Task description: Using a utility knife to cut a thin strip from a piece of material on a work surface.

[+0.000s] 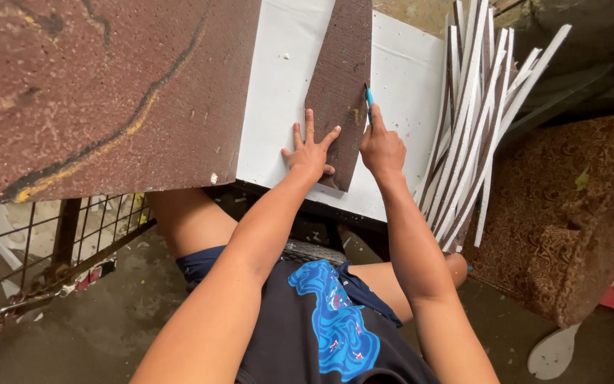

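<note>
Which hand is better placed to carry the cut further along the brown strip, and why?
The right hand. It already grips the blue knife with its tip at the edge of the brown strip. The left hand lies flat with spread fingers on the strip, pinning it to the white sheet.

A flat white rectangular board (406, 78) serves as the work surface here, its near edge running above the person's knees. Lying directly on it is a long, narrow brown speckled strip of sheet material (340, 78), angled from the top edge down toward the near edge. At the left, a large brown mottled slab (101, 85) overlaps the white board's side. Off the right edge, a bundle of thin white-and-brown cut strips (474, 121) leans against the board.
</note>
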